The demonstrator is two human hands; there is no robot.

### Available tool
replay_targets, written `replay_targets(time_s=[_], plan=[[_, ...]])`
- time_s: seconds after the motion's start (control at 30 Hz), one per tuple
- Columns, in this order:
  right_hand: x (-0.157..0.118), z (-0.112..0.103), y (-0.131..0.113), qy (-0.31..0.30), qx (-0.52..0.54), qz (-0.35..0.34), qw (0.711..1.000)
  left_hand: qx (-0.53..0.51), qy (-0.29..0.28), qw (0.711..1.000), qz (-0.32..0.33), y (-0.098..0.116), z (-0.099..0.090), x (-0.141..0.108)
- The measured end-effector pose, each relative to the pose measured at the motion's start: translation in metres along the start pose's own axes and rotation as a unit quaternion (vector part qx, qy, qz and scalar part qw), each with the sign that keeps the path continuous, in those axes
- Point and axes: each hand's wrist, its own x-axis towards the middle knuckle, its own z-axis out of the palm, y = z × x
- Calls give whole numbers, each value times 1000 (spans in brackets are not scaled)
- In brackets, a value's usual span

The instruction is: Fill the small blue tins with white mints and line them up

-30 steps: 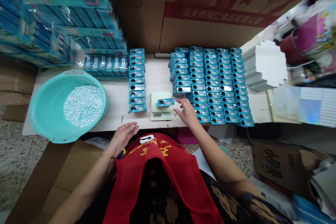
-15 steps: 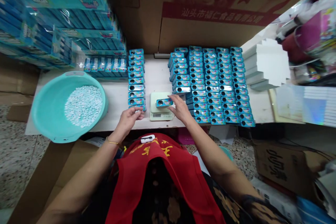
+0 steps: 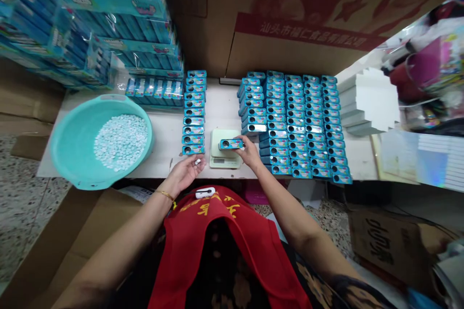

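Note:
In the head view, my right hand [image 3: 248, 151] pinches the right end of a small blue candy box [image 3: 231, 144] with a dark round hole in its top. That box is over the pan of a pale green kitchen scale [image 3: 224, 161]; whether it touches the pan I cannot tell. My left hand [image 3: 186, 172] is turned palm up with fingers curled, and small white candies [image 3: 197, 161] show at its fingertips. Just beyond it runs a single column of blue boxes [image 3: 193, 130]. To its left, a turquoise basin [image 3: 58, 154] holds a heap of small pale candies [image 3: 121, 141].
Several columns of blue boxes [image 3: 299, 125] line the table right of the scale. Farther right are stacked white cartons [image 3: 373, 99]. Plastic-wrapped display packs [image 3: 119, 19] rise at the back left, and a big cardboard carton [image 3: 290, 19] walls off the back.
My left hand has rolled palm up beside the box column, bringing white candies into sight. My right hand keeps its hold on the box at the scale. The camera view has shifted slightly.

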Motion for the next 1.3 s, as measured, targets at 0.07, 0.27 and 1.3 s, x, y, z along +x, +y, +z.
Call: replay_targets(time_s=[0.07, 0.27, 1.3], plan=[[-6, -5, -23, 6, -37, -47, 998, -16, -7, 1000, -12, -2, 2, 1], [-31, -17, -111, -55, -238, -213, 946, -82, -23, 996, -13, -5, 24, 12], [-40, -17, -83, -7, -188, -164, 968, -88, -6, 996, -7, -9, 35, 8]])
